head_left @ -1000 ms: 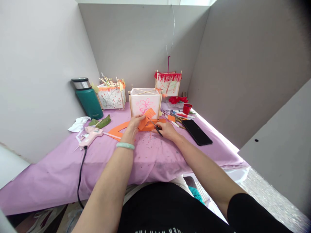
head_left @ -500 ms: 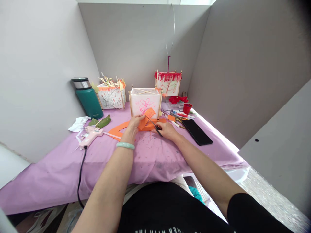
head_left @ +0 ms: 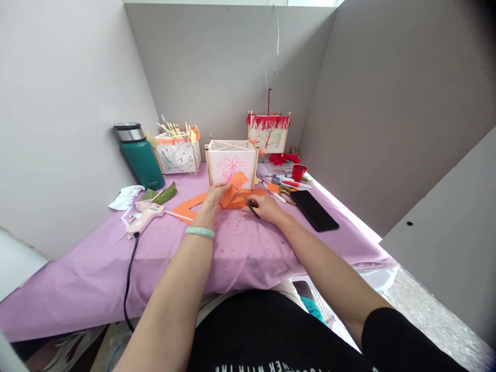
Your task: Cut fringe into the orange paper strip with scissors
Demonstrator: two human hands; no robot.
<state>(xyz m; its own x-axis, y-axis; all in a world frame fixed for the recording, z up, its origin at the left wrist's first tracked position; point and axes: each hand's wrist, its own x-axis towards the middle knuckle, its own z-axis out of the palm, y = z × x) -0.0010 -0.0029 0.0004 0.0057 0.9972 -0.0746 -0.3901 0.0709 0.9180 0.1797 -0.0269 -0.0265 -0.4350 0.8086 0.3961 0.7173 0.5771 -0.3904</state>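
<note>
I've got the purple-draped bench spread out beneath the fingers of the left hand and the right hand; straight beyond the left fingers stands the flowered lantern, and farther off to their left come the stick-filled lantern and the teal bottle; beyond the right fingers hangs the red-fringed lantern; the curved orange paper lies just left of the left fingers, the pink glue gun past it; the black phone is over to the right of the right fingers; now the fringed orange paper, between the two hands, pinched in my left fingers; my right fingers are wrapped around the scissors, blades at the paper, though whether they're parted I can't tell; smallest, the red cup, beyond and right of the right fingers.
</note>
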